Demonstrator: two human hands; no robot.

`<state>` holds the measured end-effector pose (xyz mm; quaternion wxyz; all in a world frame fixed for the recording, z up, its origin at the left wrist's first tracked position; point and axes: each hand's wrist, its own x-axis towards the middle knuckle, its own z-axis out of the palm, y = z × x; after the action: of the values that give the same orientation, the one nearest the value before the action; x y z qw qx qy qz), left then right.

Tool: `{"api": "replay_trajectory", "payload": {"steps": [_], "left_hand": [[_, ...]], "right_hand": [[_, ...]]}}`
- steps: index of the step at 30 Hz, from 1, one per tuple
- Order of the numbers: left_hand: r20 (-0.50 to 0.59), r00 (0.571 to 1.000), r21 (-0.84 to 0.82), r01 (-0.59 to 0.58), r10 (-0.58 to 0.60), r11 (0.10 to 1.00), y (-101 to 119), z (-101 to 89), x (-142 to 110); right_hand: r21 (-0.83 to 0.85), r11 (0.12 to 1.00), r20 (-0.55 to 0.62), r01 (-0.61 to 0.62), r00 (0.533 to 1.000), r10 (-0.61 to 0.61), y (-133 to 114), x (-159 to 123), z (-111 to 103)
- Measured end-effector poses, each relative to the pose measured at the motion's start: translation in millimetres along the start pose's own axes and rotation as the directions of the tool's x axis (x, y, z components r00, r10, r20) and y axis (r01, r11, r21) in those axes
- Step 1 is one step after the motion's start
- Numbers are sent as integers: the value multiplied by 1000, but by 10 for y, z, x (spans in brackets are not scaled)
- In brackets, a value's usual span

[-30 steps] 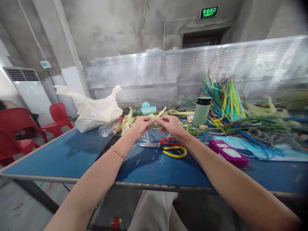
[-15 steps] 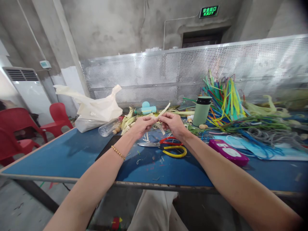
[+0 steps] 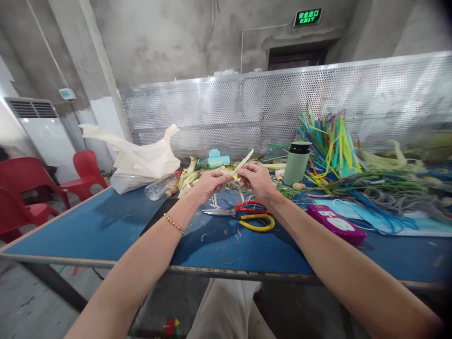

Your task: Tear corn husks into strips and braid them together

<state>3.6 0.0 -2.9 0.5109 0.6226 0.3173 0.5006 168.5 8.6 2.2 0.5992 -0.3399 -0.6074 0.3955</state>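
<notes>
1 gold-coloured beaded bracelet (image 3: 173, 223) circles the left wrist (image 3: 188, 205). The 2 forearms (image 3: 148, 263) are bare. The softly creased trousers (image 3: 226, 308) look pale, perhaps beige in the dim light.

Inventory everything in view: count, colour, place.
held strip: count unclear, cream, centre
scissors: one, red and yellow handles, centre
table: one, blue, front
bag: one, white, left
bottle: one, clear, left
husks: several, pale, rear
tumbler: one, green, rear
plastic strips: many, multicoloured, right
device: one, purple, right
masks: uncounted, blue, right
slab: one, black, left
chairs: at least two, red, left
exit sign: one, green, wall
panel: one, silver, rear
cabinet: one, white, left
left hand: one, bare, centre
right hand: one, bare, centre
</notes>
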Motion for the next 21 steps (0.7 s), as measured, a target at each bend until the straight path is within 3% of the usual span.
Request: {"api": "replay_trajectory", "payload": {"steps": [4, 9, 21], "left_hand": [[22, 1000, -5, 2, -2, 1000, 14, 3, -10], [30, 999, -25, 31, -30, 999, 34, 17, -32], [-15, 1000, 123, -22, 24, 992, -15, 70, -27]], "right_hand": [[-11, 1000, 34, -8, 999, 9, 9, -6, -1], [-41, 997, 150, 65, 987, -58, 30, -34, 11], [-52, 996, 101, 79, 992, -73, 27, -59, 57]]}}
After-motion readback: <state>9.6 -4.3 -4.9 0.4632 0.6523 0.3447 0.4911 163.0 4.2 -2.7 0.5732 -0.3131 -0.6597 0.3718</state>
